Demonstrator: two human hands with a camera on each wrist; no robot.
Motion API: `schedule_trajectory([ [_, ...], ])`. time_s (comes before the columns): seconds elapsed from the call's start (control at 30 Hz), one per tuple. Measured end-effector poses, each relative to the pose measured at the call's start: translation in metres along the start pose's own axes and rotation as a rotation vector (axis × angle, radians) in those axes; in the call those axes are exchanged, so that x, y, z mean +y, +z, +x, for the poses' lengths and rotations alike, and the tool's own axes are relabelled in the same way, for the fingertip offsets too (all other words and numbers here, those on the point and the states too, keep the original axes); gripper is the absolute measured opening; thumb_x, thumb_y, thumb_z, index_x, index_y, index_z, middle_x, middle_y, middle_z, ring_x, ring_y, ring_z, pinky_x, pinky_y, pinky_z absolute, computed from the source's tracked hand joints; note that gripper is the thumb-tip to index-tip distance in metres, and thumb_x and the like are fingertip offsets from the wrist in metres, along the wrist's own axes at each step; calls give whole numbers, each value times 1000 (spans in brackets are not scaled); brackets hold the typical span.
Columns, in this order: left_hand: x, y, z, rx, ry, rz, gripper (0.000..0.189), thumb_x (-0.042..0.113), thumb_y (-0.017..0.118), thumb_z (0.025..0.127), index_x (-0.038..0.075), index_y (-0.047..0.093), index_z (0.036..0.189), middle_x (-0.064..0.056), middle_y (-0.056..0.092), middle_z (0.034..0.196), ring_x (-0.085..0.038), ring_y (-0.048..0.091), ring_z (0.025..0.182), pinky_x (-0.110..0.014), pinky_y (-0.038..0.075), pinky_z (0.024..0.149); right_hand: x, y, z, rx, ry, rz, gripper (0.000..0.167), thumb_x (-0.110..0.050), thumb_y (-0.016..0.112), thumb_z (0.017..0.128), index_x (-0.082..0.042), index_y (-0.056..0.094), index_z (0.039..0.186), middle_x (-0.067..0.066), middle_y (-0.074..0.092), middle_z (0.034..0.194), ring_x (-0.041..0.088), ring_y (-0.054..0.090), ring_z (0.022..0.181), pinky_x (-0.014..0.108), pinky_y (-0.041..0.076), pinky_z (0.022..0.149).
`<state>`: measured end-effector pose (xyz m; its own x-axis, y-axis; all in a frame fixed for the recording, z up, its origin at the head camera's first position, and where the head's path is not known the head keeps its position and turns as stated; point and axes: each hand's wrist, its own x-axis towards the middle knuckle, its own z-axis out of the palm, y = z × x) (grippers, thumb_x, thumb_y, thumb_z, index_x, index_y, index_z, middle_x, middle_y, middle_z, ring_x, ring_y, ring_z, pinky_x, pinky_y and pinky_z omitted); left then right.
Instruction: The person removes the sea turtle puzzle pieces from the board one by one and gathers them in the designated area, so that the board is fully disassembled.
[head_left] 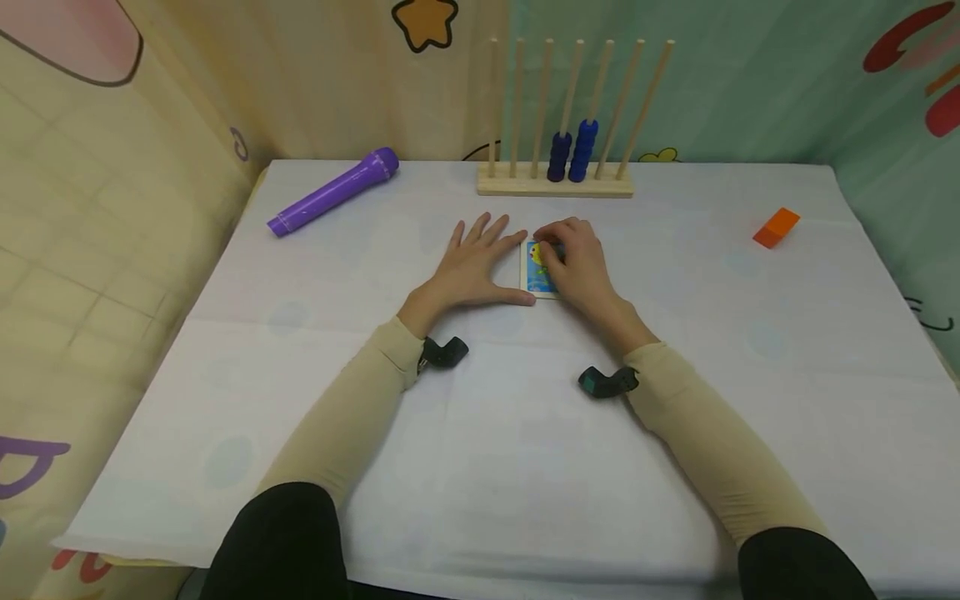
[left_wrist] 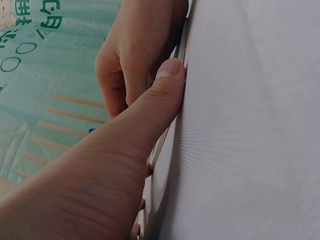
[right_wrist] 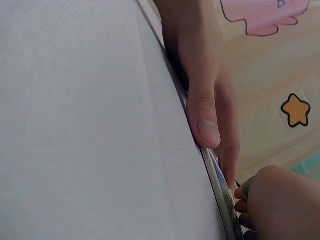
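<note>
A small flat picture board [head_left: 524, 271] with a pale rim and a blue picture with a yellow figure lies on the white table. Spread out to its left, my left hand [head_left: 472, 271] has its forefinger and thumb straight, touching the board's left side near its top and bottom corners. My right hand [head_left: 581, 262] is over the board's right part, fingers bent and thumb close to the forefinger. It covers much of the picture, and whether its fingertips pinch anything is hidden. In the right wrist view, the board [right_wrist: 220, 192] appears edge-on beneath both hands.
A wooden rack [head_left: 555, 187] with upright pegs stands at the back edge, dark blue beads [head_left: 582, 152] stacked on two pegs. A purple toy microphone [head_left: 333, 193] lies at the back left. An orange block [head_left: 777, 227] lies at the right.
</note>
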<state>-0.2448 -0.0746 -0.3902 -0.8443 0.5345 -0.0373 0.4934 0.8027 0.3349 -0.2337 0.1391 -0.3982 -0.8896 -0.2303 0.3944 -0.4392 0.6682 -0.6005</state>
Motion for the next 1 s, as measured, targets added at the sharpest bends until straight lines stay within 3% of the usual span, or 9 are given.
schedule_trajectory([
  [0.27, -2, -1, -2, 2, -1, 3, 111, 81, 71, 80, 31, 27, 168, -5, 9, 179, -32, -4, 165, -59, -9, 131, -1, 4, 2, -22, -57, -42, 19, -14, 72, 100, 1, 73, 112, 18, 64, 112, 37, 54, 108, 50, 46, 98],
  [0.7, -2, 0, -2, -5, -2, -22, 110, 83, 69, 80, 32, 28, 168, -5, 9, 179, -32, -5, 165, -59, -9, 131, 2, 5, 5, -47, -53, -83, 28, -22, 76, 99, 1, 69, 114, 19, 63, 112, 38, 52, 107, 50, 45, 97],
  [1.0, -3, 0, -1, 0, -5, -25, 110, 82, 70, 80, 31, 29, 168, -4, 10, 179, -31, -5, 166, -58, -9, 131, 3, 6, 10, -55, -38, -67, 34, -25, 77, 98, 3, 65, 113, 19, 61, 105, 35, 48, 98, 46, 40, 88],
])
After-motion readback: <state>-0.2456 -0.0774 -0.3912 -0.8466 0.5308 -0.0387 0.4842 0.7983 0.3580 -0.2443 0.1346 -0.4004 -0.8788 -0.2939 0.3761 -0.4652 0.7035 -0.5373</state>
